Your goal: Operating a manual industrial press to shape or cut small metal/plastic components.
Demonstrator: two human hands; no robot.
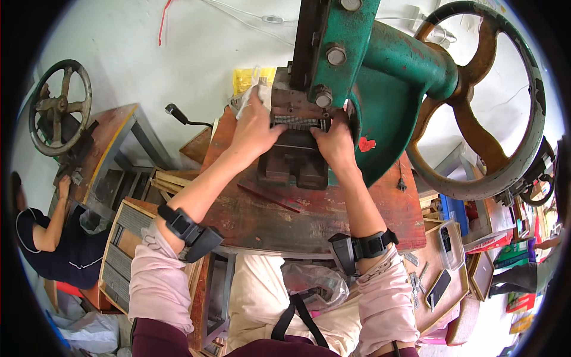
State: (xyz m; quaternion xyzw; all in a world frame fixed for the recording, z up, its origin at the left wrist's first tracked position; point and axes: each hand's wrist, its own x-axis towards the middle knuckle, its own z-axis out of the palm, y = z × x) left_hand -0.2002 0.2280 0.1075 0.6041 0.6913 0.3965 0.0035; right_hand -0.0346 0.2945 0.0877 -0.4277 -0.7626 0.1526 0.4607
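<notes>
At the middle, a row of small grey metal strips [297,122] lies across the dark metal die block [294,156] of a green hand press [392,110]. My left hand [256,129] is at the row's left end, its thumb against the strips and its index finger pointing up beside the upper block [294,102]. At the right end, my right hand [336,141] has its thumb on the row, with the fingers bent behind, partly hidden by the press. The row sits between both hands.
The press's big handwheel [473,110] fills the upper right. Beneath lies a worn red wooden table [285,223] with a dark red strip [269,197]. A yellow packet [253,78] is behind my left hand. At the far left, another person [50,238] works beside a second handwheel [59,107].
</notes>
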